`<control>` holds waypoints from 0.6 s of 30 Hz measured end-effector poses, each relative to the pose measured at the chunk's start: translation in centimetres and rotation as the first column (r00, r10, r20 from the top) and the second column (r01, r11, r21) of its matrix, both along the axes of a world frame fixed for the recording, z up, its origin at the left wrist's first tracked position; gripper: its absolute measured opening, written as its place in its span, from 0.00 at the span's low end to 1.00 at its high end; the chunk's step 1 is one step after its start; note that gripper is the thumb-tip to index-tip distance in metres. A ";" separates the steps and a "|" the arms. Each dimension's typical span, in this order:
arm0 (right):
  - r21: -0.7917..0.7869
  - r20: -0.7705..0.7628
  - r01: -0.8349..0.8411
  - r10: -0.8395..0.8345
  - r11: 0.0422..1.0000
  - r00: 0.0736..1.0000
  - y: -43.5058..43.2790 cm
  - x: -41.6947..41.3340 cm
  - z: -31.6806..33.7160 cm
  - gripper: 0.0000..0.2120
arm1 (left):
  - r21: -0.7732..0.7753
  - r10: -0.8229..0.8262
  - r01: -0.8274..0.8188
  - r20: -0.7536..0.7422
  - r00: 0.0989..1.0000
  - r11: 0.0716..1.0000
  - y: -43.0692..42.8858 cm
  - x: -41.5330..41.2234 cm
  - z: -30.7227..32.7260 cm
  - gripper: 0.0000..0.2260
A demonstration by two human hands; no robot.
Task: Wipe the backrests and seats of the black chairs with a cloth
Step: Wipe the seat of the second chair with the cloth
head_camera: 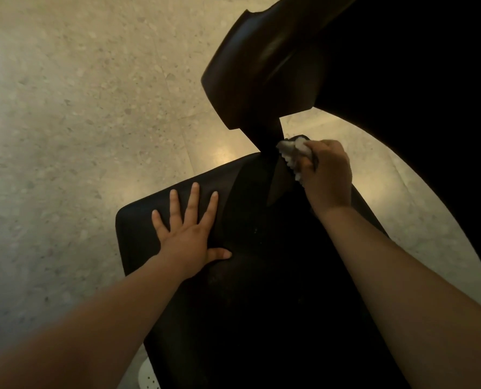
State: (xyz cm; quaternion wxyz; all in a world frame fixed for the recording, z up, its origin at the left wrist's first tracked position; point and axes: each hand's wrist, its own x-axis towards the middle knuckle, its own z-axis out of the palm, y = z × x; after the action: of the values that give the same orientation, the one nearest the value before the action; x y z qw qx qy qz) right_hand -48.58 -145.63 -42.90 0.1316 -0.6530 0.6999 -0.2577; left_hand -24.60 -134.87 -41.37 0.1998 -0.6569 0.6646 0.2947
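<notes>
Item: black chair (pixel 261 290), seen from above, centre to lower frame; broad padded panel w/ narrow stem (pixel 273 136) joining it to upper panel (pixel 261 71). Left hand (pixel 188 234): flat on padded panel's left part, palm down, fingers straight & spread wide, holding nothing. Right hand (pixel 327 172): fingers curled round white cloth (pixel 294 153), which is bunched & pressed against right side of stem, just above padded panel. Surround: pale speckled floor (pixel 79 108). Padded panel seat or backrest: can't tell.
</notes>
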 end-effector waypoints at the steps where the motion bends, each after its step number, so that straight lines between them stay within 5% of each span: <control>1: 0.000 0.010 0.000 0.000 1.000 1.000 -0.7 0.2 -0.4 0.13 | 0.003 0.001 -0.001 0.003 1.000 1.000 0.0 0.0 -0.1 0.51; 15: 0.183 -0.108 -0.123 0.145 0.975 0.984 4.8 0.6 0.3 0.11 | 0.045 -0.002 0.002 -0.004 1.000 0.999 -0.1 -0.1 0.2 0.51; 18: 0.085 -0.100 -0.074 0.082 0.994 0.992 2.5 -0.2 0.2 0.11 | 0.048 -0.002 0.002 0.001 1.000 0.999 -0.1 -0.1 0.2 0.51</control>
State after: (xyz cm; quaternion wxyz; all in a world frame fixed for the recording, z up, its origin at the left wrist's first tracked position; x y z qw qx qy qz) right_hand -48.76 -143.14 -42.71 0.1316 -0.6865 0.6895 -0.1896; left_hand -24.67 -134.99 -41.18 0.2162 -0.6513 0.6580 0.3101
